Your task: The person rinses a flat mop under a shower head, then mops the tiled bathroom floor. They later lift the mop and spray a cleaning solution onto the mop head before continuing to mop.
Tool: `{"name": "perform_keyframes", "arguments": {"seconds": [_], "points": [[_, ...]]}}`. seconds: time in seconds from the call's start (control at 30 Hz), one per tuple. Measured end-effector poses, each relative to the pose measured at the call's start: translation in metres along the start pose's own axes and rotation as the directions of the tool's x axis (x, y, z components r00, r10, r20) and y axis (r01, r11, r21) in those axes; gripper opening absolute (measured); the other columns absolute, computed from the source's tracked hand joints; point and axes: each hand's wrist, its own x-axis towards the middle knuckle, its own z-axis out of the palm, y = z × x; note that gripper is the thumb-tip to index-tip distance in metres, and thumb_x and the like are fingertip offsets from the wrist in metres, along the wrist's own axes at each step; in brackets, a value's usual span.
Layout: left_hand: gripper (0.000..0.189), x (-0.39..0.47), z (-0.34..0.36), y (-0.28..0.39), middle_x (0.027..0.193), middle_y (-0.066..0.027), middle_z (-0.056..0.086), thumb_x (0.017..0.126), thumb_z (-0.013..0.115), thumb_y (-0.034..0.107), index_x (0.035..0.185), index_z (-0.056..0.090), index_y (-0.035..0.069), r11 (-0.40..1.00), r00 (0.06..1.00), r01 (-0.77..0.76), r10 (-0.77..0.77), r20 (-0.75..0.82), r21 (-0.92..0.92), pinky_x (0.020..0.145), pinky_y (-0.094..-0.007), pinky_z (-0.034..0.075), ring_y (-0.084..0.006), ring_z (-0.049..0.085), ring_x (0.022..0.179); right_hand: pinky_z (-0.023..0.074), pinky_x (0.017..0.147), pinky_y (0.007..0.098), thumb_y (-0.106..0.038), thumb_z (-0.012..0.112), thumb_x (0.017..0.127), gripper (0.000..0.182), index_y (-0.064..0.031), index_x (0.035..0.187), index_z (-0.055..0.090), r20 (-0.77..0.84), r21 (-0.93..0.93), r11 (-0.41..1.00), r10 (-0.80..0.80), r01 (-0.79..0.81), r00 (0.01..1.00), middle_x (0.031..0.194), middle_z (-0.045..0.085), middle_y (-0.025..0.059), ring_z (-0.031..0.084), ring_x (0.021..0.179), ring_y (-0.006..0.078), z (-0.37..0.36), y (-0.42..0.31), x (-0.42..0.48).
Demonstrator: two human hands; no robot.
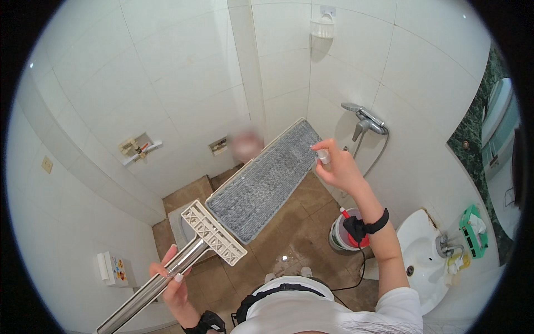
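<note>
My left hand is wrapped around the shiny metal pole of a flat mop. A white plastic crossbar sits at the pole's upper end. Beyond it, the grey striped mop pad is raised off the floor, its fabric face turned towards me. My right hand is at the pad's far right edge. Between its thumb and curled fingers is a small translucent object, perhaps a spray bottle, mostly hidden. The index finger reaches over the top of it, close to the pad.
A squat toilet lies behind the mop at left. At right, a white bucket with red items stands on brown floor tiles. Nearby are a washbasin, a shower mixer and a green tissue box. A black cable hangs beside me.
</note>
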Motion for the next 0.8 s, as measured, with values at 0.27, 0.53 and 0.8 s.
{"name": "perform_keyframes", "arguments": {"seconds": [0.27,0.53,0.8], "points": [[0.028,0.001,0.004,0.003,0.114,-0.0285,0.042,0.064,0.059,-0.001,0.079,0.038,0.009,1.0,1.0,0.016,-0.016,0.001,0.001,0.071,-0.0338,0.052,-0.0326,0.053,0.095,0.0436,0.049,0.032,-0.006,0.055,0.068,0.027,-0.0102,0.092,0.044,0.0,0.021,1.0,0.019,-0.019,1.0,0.065,0.056,0.0088,0.057,0.055,0.0249,0.002,-0.013,0.001],[0.028,0.003,0.004,0.0,0.113,-0.0286,0.042,0.064,0.061,0.001,0.078,0.038,0.008,1.0,1.0,0.014,-0.014,0.025,0.008,0.071,-0.0349,0.052,-0.0331,0.053,0.095,0.0437,0.05,0.0312,-0.007,0.056,0.067,0.028,-0.0092,0.092,0.044,-0.055,0.046,0.998,-0.038,0.041,0.998,0.067,0.057,0.0078,0.056,0.056,0.0252,0.004,-0.02,-0.002],[0.027,0.001,0.003,-0.002,0.113,-0.0274,0.043,0.064,0.06,0.0,0.077,0.038,0.009,1.0,1.0,0.006,-0.006,0.008,0.001,0.07,-0.0341,0.052,-0.0321,0.054,0.093,0.0429,0.049,0.0312,-0.007,0.057,0.067,0.027,-0.0095,0.091,0.045,-0.008,0.103,0.995,-0.014,0.015,1.0,0.068,0.056,0.0085,0.056,0.057,0.0253,0.005,-0.023,-0.006]]}}
